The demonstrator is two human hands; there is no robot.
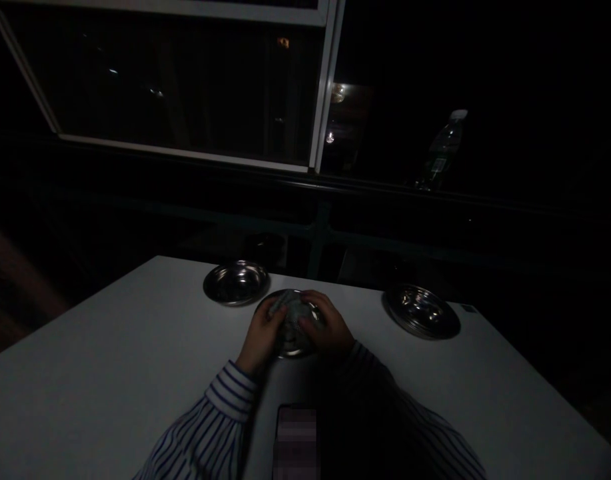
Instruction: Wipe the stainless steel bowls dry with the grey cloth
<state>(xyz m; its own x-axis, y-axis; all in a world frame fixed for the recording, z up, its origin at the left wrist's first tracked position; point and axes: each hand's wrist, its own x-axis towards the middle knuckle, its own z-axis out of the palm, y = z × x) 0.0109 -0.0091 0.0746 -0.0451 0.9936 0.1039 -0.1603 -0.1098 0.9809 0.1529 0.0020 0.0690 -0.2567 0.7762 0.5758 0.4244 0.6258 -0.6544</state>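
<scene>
Two hands meet over the middle metal dish (294, 354), and what I'm steering by is the crumpled grey cloth (294, 312) between them, just above or in that dish; the dimness hides which. From the cloth, my left hand (261, 332) sits at 8 o'clock and my right hand (332, 328) at 3, neither clearly nearer. On my feed both grips look closed, thumbs and fingers pinching cloth, and I can't read a long axis in the folds. The left bowl (236, 284) crowds in at 10 o'clock, just beside the dish; the stacked dishes (422, 313) stand well apart at 3. At 12, the far edge of the white table (110, 360) is near; its surface stretches widest toward 8. A phone (296, 440) lies at 6, between the forearms.
</scene>
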